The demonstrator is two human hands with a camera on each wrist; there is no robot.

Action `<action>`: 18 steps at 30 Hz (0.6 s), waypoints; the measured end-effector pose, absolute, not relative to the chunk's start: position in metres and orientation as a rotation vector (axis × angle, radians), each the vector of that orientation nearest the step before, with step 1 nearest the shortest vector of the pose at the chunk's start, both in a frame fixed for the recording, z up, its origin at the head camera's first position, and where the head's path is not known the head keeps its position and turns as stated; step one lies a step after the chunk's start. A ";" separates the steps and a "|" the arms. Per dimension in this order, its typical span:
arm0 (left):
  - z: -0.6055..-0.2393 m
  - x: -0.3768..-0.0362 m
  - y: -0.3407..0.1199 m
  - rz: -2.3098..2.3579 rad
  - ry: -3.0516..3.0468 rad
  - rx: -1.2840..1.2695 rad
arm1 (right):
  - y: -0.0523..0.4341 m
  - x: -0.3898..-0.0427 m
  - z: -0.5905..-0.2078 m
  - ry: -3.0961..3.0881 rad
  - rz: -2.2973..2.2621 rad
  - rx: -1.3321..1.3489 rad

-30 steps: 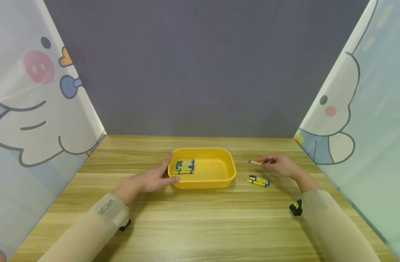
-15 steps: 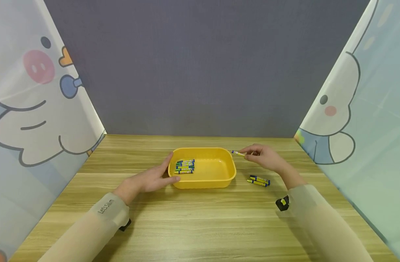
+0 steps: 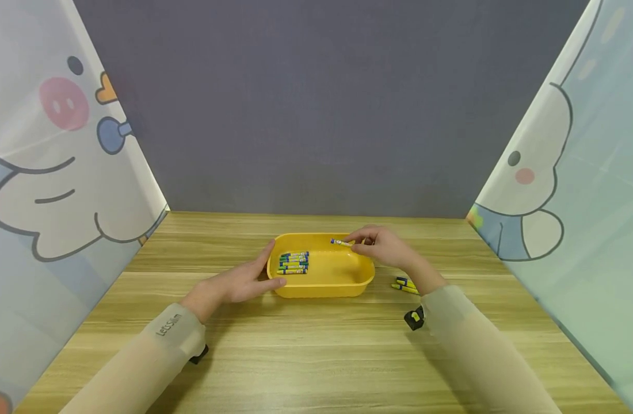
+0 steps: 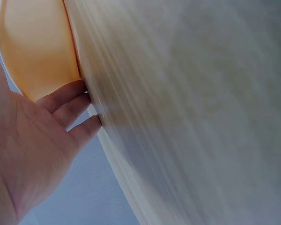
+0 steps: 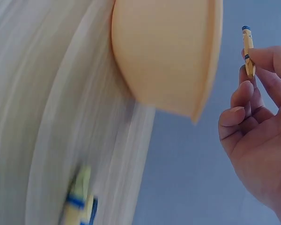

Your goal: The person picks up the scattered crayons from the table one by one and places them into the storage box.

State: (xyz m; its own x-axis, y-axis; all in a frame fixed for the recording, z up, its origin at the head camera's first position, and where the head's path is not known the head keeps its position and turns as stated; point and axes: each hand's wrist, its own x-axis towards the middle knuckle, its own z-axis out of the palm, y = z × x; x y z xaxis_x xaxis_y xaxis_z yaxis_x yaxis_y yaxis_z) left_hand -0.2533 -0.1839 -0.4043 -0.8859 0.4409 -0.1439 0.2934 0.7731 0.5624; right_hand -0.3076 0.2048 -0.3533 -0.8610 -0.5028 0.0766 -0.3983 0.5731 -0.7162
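one tray, about nine crayons

I see light wood-grain table filling lower half of head view, planks running left to right; yellow tray sits at frame centre, toward far edge; small cluster of blue-and-yellow crayons lies on bare wood just right of tray, partly hidden behind sleeve; blurred in right wrist view, lower left
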 end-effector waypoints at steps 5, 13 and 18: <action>-0.403 -0.253 -0.183 0.779 2.711 0.574 | 0.178 -0.310 -0.362 2.635 -1.141 -0.830; -0.404 -0.254 -0.183 0.790 2.710 0.590 | 0.141 -0.307 -0.379 2.582 -1.134 -0.863; -0.405 -0.254 -0.184 0.796 2.709 0.601 | 0.123 -0.307 -0.385 2.571 -1.117 -0.889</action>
